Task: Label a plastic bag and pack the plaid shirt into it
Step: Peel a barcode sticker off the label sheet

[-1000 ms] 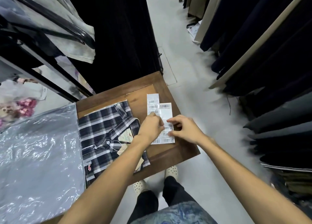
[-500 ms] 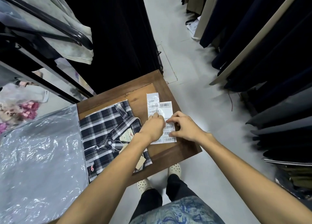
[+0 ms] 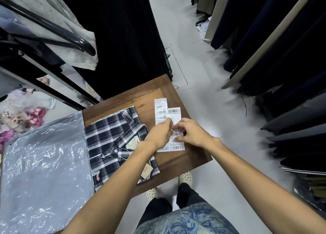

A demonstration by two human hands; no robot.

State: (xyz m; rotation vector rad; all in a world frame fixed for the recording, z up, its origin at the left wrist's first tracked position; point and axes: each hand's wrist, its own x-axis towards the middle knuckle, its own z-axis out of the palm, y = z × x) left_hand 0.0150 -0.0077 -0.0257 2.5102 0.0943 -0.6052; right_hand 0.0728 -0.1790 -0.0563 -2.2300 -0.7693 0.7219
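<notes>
Fingers of the left hand (image 3: 159,134) have lifted, pinching a white barcode sticker (image 3: 169,120) off the white label sheets (image 3: 161,110); the right hand (image 3: 191,134) still presses them onto the brown wooden table (image 3: 190,160), fingers curled. The folded navy-and-white plaid shirt (image 3: 107,136), tagged "HOLLISTER M", "$29.50", lies beside a clear plastic bag (image 3: 44,172).

A wooden table (image 3: 178,160) stands on a pale grey floor (image 3: 202,78) in a narrow aisle. Dark garments (image 3: 282,45) hang along the right side, black fabric (image 3: 123,36) behind the table. At upper left, a black rack bar (image 3: 53,30) crosses a grey cloth (image 3: 74,45). Below the table edge — white perforated shoes (image 3: 185,178). Pink flowered items (image 3: 35,115) lie at far left.
</notes>
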